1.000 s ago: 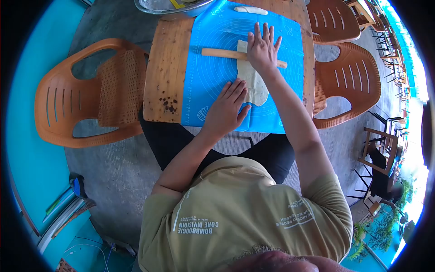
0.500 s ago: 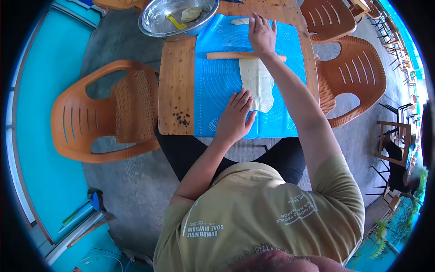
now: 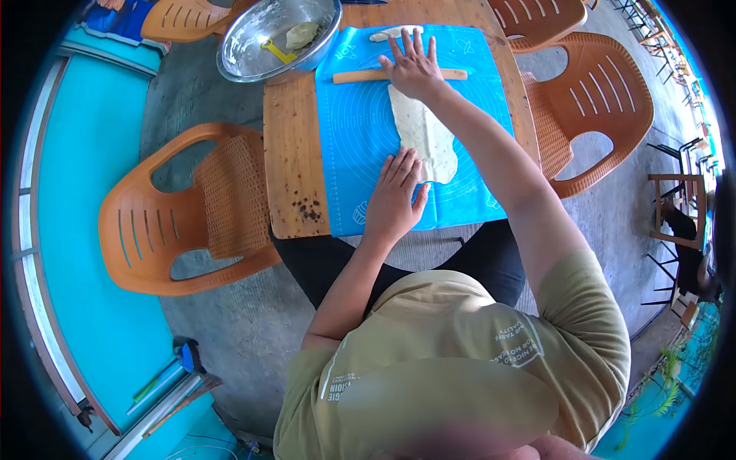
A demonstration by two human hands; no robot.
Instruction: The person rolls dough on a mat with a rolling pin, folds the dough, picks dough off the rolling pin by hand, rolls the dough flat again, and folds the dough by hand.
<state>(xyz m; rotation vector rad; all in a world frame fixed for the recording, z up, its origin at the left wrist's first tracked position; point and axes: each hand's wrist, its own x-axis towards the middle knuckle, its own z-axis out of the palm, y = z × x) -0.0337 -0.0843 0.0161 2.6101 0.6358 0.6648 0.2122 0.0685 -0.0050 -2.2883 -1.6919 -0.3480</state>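
A long flat sheet of dough (image 3: 429, 142) lies on a blue printed mat (image 3: 356, 130). Across its far end rests a wooden rolling pin (image 3: 360, 76). My right hand (image 3: 415, 69) is flat on the pin, fingers spread and pointing away from me. Near the close end of the dough, my left hand (image 3: 396, 195) lies with fingers stretched, its fingertips on the left edge of the sheet. A smaller piece of dough (image 3: 395, 33) sits at the mat's far edge, beyond my right hand.
At the table's far left stands a metal bowl (image 3: 253, 46) holding a yellow tool (image 3: 277, 52) and a dough lump (image 3: 301, 34). Dark bits (image 3: 308, 210) lie on the wooden table (image 3: 291, 153). Orange chairs stand left (image 3: 222, 199) and right (image 3: 594, 100).
The rolling pin and my right hand have moved away from me, toward the dough's far end. My left hand stays by the near end. The view has shifted, showing more of the bowl.
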